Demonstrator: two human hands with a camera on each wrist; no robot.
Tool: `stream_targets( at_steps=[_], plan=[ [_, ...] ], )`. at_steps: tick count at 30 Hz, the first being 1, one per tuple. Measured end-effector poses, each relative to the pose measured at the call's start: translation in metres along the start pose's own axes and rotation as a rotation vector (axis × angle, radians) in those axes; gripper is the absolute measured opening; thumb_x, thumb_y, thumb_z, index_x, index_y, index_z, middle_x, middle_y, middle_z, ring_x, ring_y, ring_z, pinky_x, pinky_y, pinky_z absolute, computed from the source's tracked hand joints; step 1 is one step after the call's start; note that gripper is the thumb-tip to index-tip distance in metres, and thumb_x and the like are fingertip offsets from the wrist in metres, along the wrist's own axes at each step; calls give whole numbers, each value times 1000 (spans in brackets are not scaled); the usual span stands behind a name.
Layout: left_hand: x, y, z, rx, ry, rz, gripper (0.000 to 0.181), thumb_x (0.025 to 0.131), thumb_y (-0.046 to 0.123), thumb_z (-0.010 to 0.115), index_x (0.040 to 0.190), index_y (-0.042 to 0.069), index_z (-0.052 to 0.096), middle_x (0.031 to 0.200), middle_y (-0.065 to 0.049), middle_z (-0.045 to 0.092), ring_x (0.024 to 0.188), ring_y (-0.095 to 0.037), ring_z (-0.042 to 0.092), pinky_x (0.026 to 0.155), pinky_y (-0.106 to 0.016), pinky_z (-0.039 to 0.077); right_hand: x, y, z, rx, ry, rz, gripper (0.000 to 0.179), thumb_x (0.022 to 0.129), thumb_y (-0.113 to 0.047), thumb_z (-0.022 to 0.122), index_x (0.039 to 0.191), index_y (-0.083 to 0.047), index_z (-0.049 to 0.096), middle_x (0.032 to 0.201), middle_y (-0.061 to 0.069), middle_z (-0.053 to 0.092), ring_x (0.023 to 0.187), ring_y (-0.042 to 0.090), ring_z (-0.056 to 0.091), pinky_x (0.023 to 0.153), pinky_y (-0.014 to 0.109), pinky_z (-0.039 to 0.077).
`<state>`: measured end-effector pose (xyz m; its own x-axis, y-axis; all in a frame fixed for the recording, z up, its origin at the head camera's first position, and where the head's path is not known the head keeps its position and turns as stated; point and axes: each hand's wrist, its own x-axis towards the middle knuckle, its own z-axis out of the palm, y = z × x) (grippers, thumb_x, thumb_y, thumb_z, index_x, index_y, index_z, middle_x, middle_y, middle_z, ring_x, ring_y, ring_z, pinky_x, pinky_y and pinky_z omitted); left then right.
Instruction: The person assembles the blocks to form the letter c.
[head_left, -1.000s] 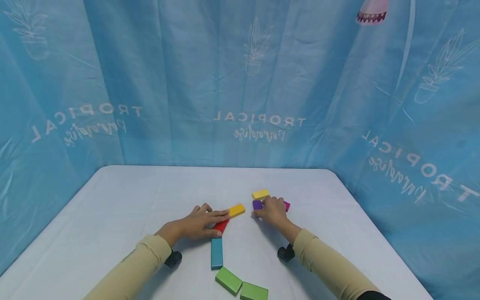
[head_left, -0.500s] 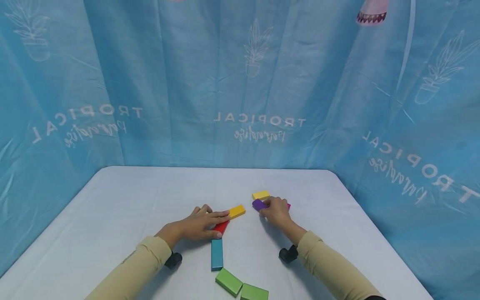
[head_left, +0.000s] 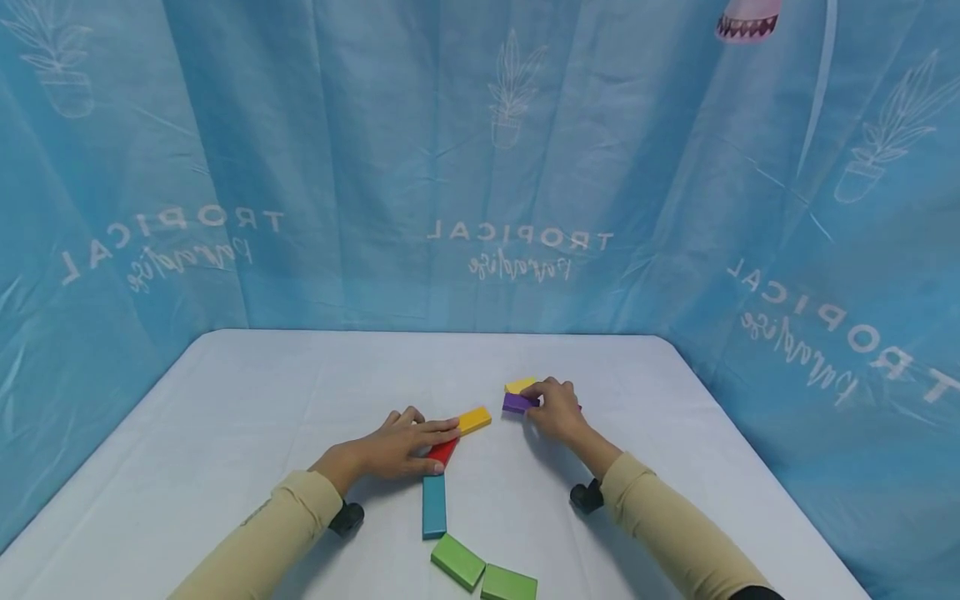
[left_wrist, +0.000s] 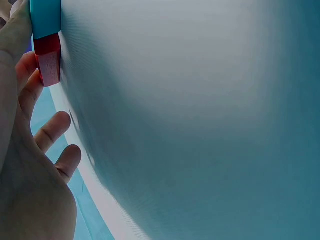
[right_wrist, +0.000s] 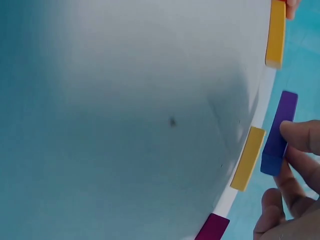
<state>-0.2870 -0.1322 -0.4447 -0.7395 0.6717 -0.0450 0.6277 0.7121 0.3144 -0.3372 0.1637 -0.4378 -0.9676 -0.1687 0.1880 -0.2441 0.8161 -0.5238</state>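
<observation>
Purple rectangular block (head_left: 516, 403) had turned within the right hand (head_left: 558, 409), toward the far edge of the white bench (head_left: 300, 383).
That hand pinched it; the left hand (head_left: 393, 447), fingers extended, touched a red rectangular block (head_left: 445, 451).

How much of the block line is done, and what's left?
Five look done: two green blocks, the blue block, red block and orange block already curve along together. The right hand pinches the purple block, which isn't placed yet. The yellow block and magenta block lie apart from those, so they may be left to add.
</observation>
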Motion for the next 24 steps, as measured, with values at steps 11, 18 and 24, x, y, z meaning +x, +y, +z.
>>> stream_targets(
  at_steps=[11, 18, 24],
  plan=[
    [0, -1, 0, -10, 0, 16, 65, 92, 54, 55, 149, 29, 37, 153, 9, 32, 104, -15, 35, 85, -40, 28, 9, -3, 7, -35, -88, -24, 29, 79, -2, 73, 106, -13, 74, 108, 3, 60, 98, 24, 44, 83, 40, 36],
    [0, 0, 0, -10, -7, 9, 65, 92, 55, 55, 149, 30, 37, 153, 10, 32, 105, -15, 34, 85, -41, 28, 10, -7, 10, -76, -113, -44, 26, 80, -3, 73, 104, -12, 74, 107, 4, 60, 96, 24, 43, 80, 39, 36],
    [0, 1, -1, -4, -10, -8, 65, 92, 55, 55, 149, 31, 37, 153, 10, 33, 105, -15, 34, 85, -40, 29, 9, -9, 13, -92, -117, -24, 24, 82, -5, 73, 105, -13, 74, 106, 3, 60, 96, 24, 43, 80, 38, 37]
  ],
)
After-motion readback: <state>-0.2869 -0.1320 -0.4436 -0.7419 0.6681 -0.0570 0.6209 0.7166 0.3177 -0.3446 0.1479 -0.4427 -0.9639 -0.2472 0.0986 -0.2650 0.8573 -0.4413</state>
